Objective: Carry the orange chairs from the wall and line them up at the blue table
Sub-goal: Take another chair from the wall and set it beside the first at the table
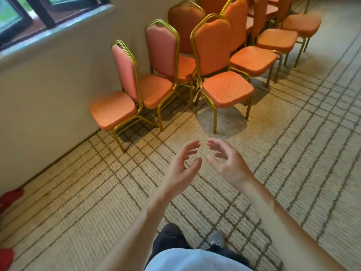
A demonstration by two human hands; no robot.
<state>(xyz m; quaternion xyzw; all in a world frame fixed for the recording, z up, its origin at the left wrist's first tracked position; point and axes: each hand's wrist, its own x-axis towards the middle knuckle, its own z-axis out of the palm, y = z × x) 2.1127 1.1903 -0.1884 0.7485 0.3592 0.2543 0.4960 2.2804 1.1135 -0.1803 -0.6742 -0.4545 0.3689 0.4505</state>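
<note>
The nearest orange chair (pixel 227 89) stands just ahead of the left hand (pixel 183 167) and right hand (pixel 228 163), both empty and loosely spread.

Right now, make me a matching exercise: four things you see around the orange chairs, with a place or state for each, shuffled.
1. left hand
2. nearest orange padded chair with gold metal frame
3. dark-framed window
4. red object

A. top left corner of the view
B. open, holding nothing
C. left edge, low down
D. middle of the view, standing free

Pairs: 1-B, 2-D, 3-A, 4-C
</note>
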